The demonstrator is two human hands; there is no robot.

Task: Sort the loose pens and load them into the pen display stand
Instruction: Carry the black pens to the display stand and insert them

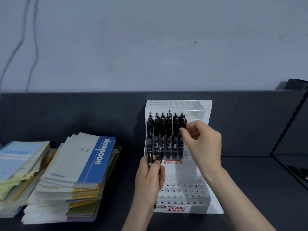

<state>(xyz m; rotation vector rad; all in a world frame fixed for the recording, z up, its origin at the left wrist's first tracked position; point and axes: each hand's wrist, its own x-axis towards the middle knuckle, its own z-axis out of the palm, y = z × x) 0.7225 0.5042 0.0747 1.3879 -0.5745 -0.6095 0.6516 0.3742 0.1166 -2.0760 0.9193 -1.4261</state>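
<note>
A white tiered pen display stand (196, 185) with rows of holes stands on the dark desk. Several black pens (162, 129) stand upright in its middle tier. My right hand (202, 141) pinches the rightmost black pen (183, 125) at the end of that row, the pen upright in the stand. My left hand (150, 177) is in front of the stand's left side, closed around a few loose black pens (154, 155) whose tops stick up above my fingers. The upper and lower tiers show only holes.
Two stacks of notebooks lie to the left: a tall pile topped by a blue and white one (80, 160) and a lower pale pile (18, 165). A dark partition (83, 114) runs behind the desk, and a black tray (293, 164) sits at the right.
</note>
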